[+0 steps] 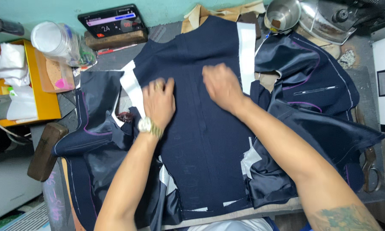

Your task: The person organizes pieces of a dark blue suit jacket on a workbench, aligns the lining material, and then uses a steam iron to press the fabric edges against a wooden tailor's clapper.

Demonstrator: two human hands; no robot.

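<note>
At the far left a yellow box (47, 107) holds white crumpled paper (13, 68), and a clear plastic jar (57, 42) lies tipped on its side just above it. Below, a dark wooden block (46, 150) rests at the edge of the worktable (363, 85). Behind the jar, a small dark device with a lit screen (112, 21) sits propped on a piece of wood. Next comes the navy jacket panel (201, 141), spread flat in the middle of the table with a seam running down its length and white interfacing strips (246, 55) showing along its edges; shiny navy lining (96, 102) spills out from under it on the left side. The left hand (159, 102), with a ring and a metal wristwatch (148, 126), lies palm down on the panel's left half, its fingers stretched out flat and together, gripping nothing. Just beside it, nearly touching, the right hand (221, 87) presses flat on the upper middle of the same panel, fingers spread open and slightly curved against the cloth, holding nothing. Further right, more navy jacket pieces (316, 81) with purple chalk lines lie heaped. At the top sits a steel bowl (282, 15) next to a heavy iron (329, 21), and a pair of scissors (370, 169) lies at the table's right edge.
</note>
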